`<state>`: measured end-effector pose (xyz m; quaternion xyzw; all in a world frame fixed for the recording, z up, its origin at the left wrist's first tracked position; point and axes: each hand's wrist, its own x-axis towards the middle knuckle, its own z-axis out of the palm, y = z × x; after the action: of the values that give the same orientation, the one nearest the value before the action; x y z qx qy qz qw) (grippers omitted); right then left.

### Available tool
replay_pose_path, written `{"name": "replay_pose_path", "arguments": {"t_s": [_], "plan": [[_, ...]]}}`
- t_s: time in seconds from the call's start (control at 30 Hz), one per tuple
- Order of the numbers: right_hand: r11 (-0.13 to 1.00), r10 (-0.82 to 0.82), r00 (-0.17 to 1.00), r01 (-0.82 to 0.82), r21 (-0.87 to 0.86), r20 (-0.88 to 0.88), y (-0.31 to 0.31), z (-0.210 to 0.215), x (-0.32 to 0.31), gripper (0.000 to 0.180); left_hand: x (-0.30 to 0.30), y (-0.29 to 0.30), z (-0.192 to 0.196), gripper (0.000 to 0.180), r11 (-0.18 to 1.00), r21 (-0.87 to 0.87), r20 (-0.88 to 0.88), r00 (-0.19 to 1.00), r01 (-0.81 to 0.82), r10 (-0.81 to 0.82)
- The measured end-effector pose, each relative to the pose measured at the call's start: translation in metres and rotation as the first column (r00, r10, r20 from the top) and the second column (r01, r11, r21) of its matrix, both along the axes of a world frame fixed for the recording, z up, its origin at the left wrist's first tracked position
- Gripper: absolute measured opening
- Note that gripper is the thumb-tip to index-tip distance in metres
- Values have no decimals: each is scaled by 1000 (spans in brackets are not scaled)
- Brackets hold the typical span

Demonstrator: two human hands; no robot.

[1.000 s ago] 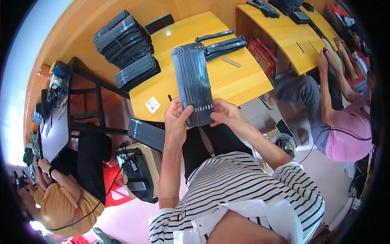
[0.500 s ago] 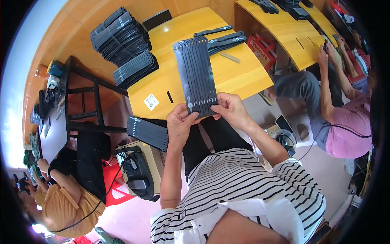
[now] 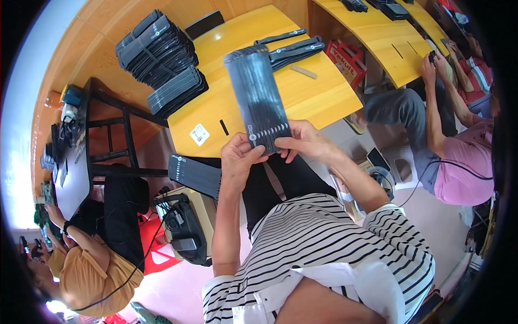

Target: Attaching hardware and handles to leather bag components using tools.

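A stack of dark flat strips, each with a small white mark at its near end, is held up over the near edge of the yellow table. My left hand pinches its near left corner, the thumb lying on top. At the near right corner my right hand grips the same stack between thumb and fingers. The strips overlap in a narrow fan, and light shines off their surface. Beside my left forearm lies another fanned bundle of similar strips, partly hidden by the arm.
The yellow table carries tall strapped piles of dark strips, folded dark strips, a small flat bar and a white label. An open box stands lower left. Co-workers sit on both sides.
The stack's strips have drawn closer together, and its face now shines more. My right thumb has slid slightly left over the near end. Both hands keep their hold.
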<state>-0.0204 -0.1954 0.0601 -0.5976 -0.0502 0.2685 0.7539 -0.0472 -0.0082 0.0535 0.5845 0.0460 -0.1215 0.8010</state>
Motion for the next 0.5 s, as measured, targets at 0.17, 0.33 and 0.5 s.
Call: {"name": "replay_pose_path", "arguments": {"t_s": [0.17,0.33,0.5], "plan": [[998,65,995,-62,-30,77,0,-15,1,13,4,-3,1,16,998,28,-27,998,61,-60],[992,75,997,-75,-97,-12,1,-16,2,15,6,-11,-1,16,974,213,122,991,-75,50],[985,158,980,-165,-50,-117,-5,-12,11,17,6,-12,-11,19,997,42,150,987,-58,51]]}}
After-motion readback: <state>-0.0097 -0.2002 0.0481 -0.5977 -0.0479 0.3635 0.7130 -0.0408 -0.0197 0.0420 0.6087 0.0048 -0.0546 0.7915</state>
